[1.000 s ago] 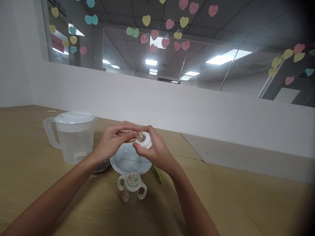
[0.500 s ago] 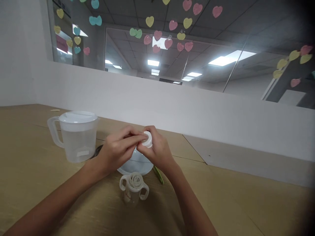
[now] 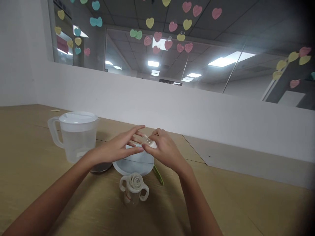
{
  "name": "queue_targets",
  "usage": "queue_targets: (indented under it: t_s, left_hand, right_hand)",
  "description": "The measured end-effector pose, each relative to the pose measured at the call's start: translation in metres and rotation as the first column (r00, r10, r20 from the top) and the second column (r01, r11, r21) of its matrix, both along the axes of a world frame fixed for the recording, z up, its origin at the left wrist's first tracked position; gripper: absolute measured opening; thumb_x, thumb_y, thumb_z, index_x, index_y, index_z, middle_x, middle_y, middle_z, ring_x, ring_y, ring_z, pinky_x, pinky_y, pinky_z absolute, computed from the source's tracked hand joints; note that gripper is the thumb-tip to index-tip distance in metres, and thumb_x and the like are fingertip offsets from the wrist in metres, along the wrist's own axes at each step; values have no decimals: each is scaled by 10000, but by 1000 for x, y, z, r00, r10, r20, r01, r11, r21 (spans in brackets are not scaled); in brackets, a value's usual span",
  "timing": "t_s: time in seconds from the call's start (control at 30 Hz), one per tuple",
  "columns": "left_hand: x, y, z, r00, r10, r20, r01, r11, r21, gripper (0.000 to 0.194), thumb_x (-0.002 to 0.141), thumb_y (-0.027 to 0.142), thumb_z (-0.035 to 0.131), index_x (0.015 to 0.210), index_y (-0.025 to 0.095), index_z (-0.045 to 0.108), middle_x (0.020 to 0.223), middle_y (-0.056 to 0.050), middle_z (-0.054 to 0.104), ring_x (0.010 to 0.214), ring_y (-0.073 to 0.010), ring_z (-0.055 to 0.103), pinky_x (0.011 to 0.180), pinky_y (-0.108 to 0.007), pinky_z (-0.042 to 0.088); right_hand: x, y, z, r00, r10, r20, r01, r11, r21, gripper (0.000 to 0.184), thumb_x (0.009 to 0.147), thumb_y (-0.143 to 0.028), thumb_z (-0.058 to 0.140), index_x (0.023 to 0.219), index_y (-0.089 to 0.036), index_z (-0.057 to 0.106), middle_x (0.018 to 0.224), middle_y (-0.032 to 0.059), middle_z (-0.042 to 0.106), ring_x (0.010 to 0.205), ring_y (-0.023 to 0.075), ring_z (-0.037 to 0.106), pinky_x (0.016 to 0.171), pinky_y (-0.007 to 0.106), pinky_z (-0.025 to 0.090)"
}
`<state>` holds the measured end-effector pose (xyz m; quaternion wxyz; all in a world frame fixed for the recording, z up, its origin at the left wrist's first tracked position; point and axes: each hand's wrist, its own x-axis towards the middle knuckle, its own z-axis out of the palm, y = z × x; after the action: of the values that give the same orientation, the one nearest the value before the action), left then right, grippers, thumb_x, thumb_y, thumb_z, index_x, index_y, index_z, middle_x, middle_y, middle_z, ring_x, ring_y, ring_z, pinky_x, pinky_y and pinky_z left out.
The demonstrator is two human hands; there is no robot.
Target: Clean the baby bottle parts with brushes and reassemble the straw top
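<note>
In the head view my right hand [image 3: 164,149] grips a small clear-and-white piece [image 3: 152,143], its exact kind unclear, between thumb and fingers. My left hand [image 3: 123,144] has its fingers spread apart just left of that piece; whether a fingertip touches it I cannot tell. Beneath both hands lies a pale translucent bowl or plate [image 3: 133,165]. Nearer to me stands a clear two-handled cup [image 3: 133,196] with a coiled, rose-like form at its top. A green-handled utensil [image 3: 158,175] rests beside the bowl, under my right wrist.
A translucent lidded pitcher [image 3: 80,141] stands at the left, handle facing left. A dark round item [image 3: 101,167] is partly hidden under my left wrist. Behind the wooden table [image 3: 98,209] rises a white wall [image 3: 137,98] with glass above it bearing heart-shaped notes.
My left fingers, closed on the white piece before, have come off it and spread. The piece in my right hand has tilted, showing a clear part. The dark round item shows more.
</note>
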<state>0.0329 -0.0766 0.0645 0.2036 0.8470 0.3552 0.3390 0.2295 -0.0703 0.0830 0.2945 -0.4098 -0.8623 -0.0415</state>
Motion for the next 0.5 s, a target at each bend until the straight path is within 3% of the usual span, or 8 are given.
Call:
queue_targets:
  t_s: [0.1,0.2,0.33,0.5]
  left_hand:
    - [-12,12,-5,966,-123,-225,74,974,-216,831,761,461,609,1428,278,148,1382,-86,425,1212,-215,462,944,-312,422]
    - [-11,23,-16,887,-229,-401,115,950,-289,857,608,438,738,1352,257,354,1293,-61,512,1144,-234,502,900,-287,423]
    - [2,33,-31,842,-298,-449,139,925,-353,652,534,393,777,1130,234,565,1094,-14,622,943,-200,584,759,-244,450]
    - [9,41,-43,839,-351,-415,158,888,-432,508,522,373,781,983,213,640,944,16,667,826,-165,595,689,-216,444]
  right_hand:
    - [5,-6,4,998,62,-11,-63,993,-103,214,839,-349,548,751,-173,631,827,30,519,813,155,493,697,265,372]
    - [7,-8,6,970,244,22,-228,933,-279,168,804,-363,617,841,-205,662,861,4,535,779,123,501,670,232,375]
    - [3,-4,3,916,391,93,-313,840,-443,212,722,-286,711,918,-217,671,937,-2,588,783,115,510,654,212,381]
    - [-5,4,-5,875,440,202,-298,819,-491,261,683,-201,728,939,-214,677,913,-2,617,765,118,511,636,209,376]
